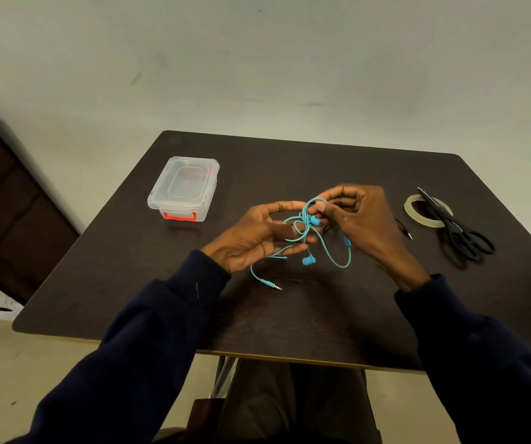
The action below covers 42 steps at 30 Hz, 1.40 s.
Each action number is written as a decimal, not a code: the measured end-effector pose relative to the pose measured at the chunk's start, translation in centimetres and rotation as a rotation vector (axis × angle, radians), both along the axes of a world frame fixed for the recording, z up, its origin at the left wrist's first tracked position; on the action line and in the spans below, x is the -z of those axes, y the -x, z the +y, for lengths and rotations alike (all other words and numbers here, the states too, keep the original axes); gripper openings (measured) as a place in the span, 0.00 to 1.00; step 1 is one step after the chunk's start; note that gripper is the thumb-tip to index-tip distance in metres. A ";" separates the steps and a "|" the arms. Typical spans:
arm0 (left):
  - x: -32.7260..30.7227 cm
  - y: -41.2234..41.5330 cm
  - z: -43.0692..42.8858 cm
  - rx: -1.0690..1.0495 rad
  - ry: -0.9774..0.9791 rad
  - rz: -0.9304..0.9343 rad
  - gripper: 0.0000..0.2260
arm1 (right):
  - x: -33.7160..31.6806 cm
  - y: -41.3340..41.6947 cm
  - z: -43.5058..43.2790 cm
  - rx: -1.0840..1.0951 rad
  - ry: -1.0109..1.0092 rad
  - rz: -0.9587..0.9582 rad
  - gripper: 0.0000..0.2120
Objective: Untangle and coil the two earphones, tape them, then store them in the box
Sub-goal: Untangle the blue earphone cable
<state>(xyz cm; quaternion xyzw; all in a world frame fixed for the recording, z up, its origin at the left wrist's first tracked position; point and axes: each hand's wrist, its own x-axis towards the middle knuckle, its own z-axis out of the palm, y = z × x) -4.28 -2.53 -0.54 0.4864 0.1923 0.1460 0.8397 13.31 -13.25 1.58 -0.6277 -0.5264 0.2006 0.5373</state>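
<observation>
A tangled turquoise earphone (309, 233) hangs between both hands above the middle of the dark table (289, 315). My left hand (254, 238) has the cable looped over its fingers, thumb and forefinger pinching the knot. My right hand (357, 216) pinches the cable near one earbud. A second earbud and the jack plug (273, 286) dangle down to the tabletop. A black earphone (404, 230) lies on the table behind my right hand, mostly hidden. The clear plastic box (183, 189) with a red latch stands shut at the far left.
A roll of clear tape (416, 208) lies at the right, with black scissors (456, 230) resting across it. A dark wooden piece of furniture (7, 203) stands left of the table. My knees show under the near edge.
</observation>
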 end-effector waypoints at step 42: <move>2.3 -0.7 0.2 -0.200 -0.081 0.053 0.13 | 1.4 0.7 -0.4 0.027 0.025 0.046 0.05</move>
